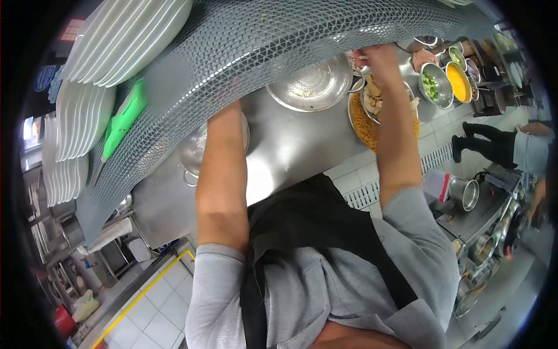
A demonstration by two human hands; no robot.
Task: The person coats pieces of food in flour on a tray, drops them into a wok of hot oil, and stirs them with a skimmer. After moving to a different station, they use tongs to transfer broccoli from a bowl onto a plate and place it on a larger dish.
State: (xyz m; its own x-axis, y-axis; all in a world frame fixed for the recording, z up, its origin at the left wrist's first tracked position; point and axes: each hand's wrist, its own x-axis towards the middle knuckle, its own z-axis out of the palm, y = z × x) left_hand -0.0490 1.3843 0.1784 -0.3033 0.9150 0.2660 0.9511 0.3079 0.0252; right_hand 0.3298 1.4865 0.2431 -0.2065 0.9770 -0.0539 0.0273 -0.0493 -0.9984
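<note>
My left arm reaches up under a grey mesh-covered shelf (pixel 244 64), which hides most of my left hand (pixel 233 104) and its fingers. Beneath that forearm lies a round metal pan (pixel 195 148) with a small loop handle. A wide, shallow metal pan (pixel 308 87) sits between my arms, with crumbs in it. My right hand (pixel 372 55) is over a small container of pinkish-white food (pixel 352 57) at the shelf's edge; its fingers are bent together. Below my right forearm are a metal bowl of pale chunks (pixel 373 104) and a tray of orange-brown noodle-like food (pixel 361 125).
Stacked white plates (pixel 125 43) and a bright green-handled tool (pixel 123 119) are on the shelf. To the right stand a bowl of chopped greens (pixel 433 87) and a bowl of yellow liquid (pixel 459 82). Another person (pixel 523 145) stands beyond, near a counter with pots (pixel 465 195).
</note>
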